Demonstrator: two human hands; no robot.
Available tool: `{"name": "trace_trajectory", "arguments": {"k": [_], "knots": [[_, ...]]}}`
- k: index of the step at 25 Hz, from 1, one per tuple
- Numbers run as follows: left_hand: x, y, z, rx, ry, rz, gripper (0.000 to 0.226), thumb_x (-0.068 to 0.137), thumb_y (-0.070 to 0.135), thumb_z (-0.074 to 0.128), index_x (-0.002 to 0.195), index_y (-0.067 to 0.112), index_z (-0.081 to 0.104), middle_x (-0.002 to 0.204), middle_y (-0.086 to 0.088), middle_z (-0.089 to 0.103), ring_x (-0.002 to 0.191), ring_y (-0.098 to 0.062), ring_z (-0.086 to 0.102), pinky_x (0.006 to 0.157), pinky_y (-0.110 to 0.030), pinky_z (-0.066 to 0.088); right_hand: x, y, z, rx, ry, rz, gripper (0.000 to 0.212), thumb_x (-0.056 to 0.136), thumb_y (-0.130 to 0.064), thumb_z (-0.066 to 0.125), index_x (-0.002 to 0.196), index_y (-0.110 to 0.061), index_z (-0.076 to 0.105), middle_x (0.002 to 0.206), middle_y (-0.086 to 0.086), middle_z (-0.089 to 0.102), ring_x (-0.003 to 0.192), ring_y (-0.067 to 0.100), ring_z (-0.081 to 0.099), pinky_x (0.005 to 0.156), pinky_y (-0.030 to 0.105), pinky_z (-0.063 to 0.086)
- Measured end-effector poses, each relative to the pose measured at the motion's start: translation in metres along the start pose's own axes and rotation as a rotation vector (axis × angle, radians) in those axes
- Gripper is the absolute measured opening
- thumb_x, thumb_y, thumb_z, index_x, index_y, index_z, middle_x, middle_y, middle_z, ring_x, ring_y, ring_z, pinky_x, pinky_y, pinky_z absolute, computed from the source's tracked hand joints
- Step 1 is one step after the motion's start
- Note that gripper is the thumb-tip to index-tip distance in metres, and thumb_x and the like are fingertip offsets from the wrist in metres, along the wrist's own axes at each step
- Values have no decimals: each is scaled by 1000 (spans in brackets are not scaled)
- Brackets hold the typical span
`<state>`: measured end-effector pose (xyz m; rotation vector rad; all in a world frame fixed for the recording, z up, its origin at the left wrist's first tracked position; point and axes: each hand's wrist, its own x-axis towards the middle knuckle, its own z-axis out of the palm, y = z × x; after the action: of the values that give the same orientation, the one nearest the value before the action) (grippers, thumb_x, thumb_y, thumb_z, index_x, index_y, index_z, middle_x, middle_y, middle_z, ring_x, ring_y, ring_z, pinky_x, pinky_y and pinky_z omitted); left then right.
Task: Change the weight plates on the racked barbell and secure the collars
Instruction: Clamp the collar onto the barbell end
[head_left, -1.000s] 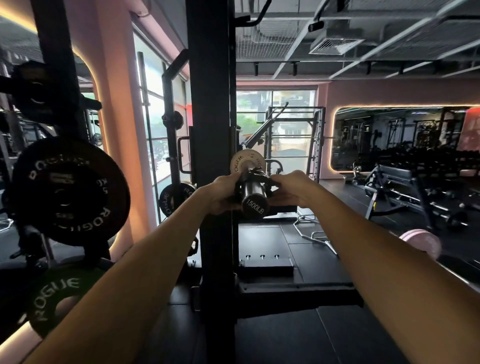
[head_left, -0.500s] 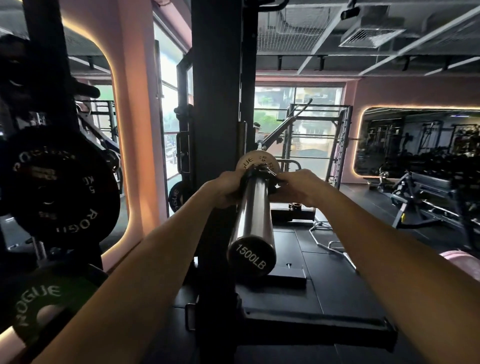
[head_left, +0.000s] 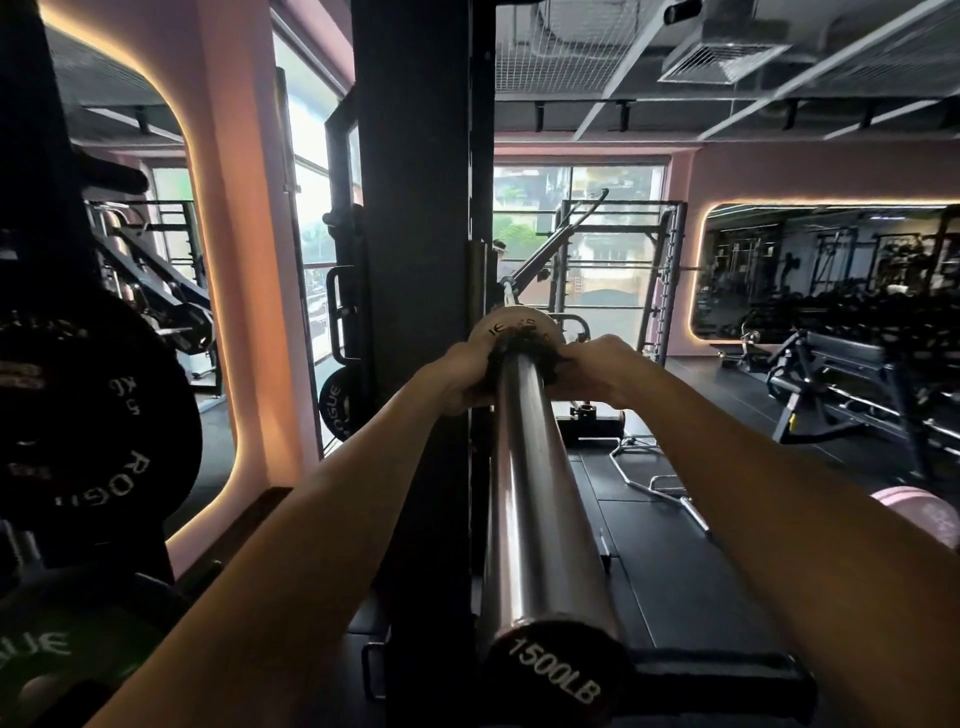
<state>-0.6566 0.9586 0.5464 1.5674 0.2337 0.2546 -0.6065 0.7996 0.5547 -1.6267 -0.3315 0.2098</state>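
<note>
The chrome barbell sleeve (head_left: 524, 499) points straight at me, its black end cap marked 1500LB low in the frame. At the far end of the sleeve a small pale weight plate (head_left: 511, 326) sits against the rack. A black collar (head_left: 522, 349) rings the sleeve right in front of that plate. My left hand (head_left: 465, 376) grips the collar from the left and my right hand (head_left: 595, 366) grips it from the right. Both forearms stretch out along either side of the sleeve.
The black rack upright (head_left: 421, 260) stands just left of the sleeve. Black Rogue plates (head_left: 98, 415) hang on storage pegs at far left, a green one (head_left: 57, 649) below. A pink plate (head_left: 924, 519) lies at right; a bench (head_left: 831, 379) and curl bar (head_left: 670, 483) beyond.
The view has moved closer along the sleeve, so its end cap now sits low and large. Both hands have stayed on the collar against the pale plate.
</note>
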Motion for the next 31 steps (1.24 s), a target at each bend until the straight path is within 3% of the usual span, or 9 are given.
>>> {"name": "trace_trajectory", "arguments": {"k": [4,6,11,16,19,21,25,27,31], "knots": [[8,3,2,-21,32,-17,40,102,31,43,113,-5,56,90,-16,64,80,-26,64,65,-37,56,14,0,3,-22,28,-3,14,89,-4,61,87,10,62,72,25,67,67,38,69,68,50,59],[9,4,2,-44,35,-37,38,102,30,43,118,-3,53,91,-17,64,78,-26,65,61,-36,56,21,-1,2,-54,34,7,14,87,-4,64,82,8,61,64,23,66,68,39,70,71,54,59],[15,3,1,-64,42,-61,28,100,25,50,104,-2,57,84,-16,64,69,-24,64,45,-29,56,27,-4,3,-152,64,8,20,90,-1,59,70,5,56,44,15,61,39,27,63,44,36,58],[17,3,3,-72,51,-103,34,101,28,46,111,-3,57,81,-16,64,66,-24,63,41,-28,52,33,-22,11,-702,286,-289,34,86,-32,65,64,-10,52,74,12,64,73,30,63,54,30,45],[16,3,3,-61,54,-109,40,101,29,46,119,-4,57,84,-17,65,67,-24,64,40,-26,51,28,-31,21,-958,325,-538,17,91,-23,59,96,-7,62,85,13,60,83,30,58,69,34,46],[16,3,3,-49,56,-112,40,101,30,47,118,-4,57,84,-17,65,67,-24,64,39,-26,51,29,-33,21,-1008,326,-613,24,92,-20,57,111,-7,61,86,12,59,84,31,58,73,35,46],[19,5,4,-36,39,-131,40,99,30,51,119,-4,58,86,-18,66,68,-25,64,40,-27,52,27,-29,20,-1141,284,-674,9,94,-17,50,88,-11,54,90,15,62,88,34,60,72,37,47],[18,5,6,-43,40,-139,41,98,32,51,119,-3,58,86,-18,66,67,-25,65,41,-27,52,24,-28,19,-1181,255,-737,15,97,-18,46,82,-15,47,95,14,61,90,34,59,72,38,46],[17,7,8,-13,64,-138,38,99,33,50,108,-2,60,78,-16,63,62,-23,61,36,-25,49,22,-27,22,-1396,162,-836,20,98,-20,40,102,-14,59,107,9,56,99,31,57,73,39,44]]}}
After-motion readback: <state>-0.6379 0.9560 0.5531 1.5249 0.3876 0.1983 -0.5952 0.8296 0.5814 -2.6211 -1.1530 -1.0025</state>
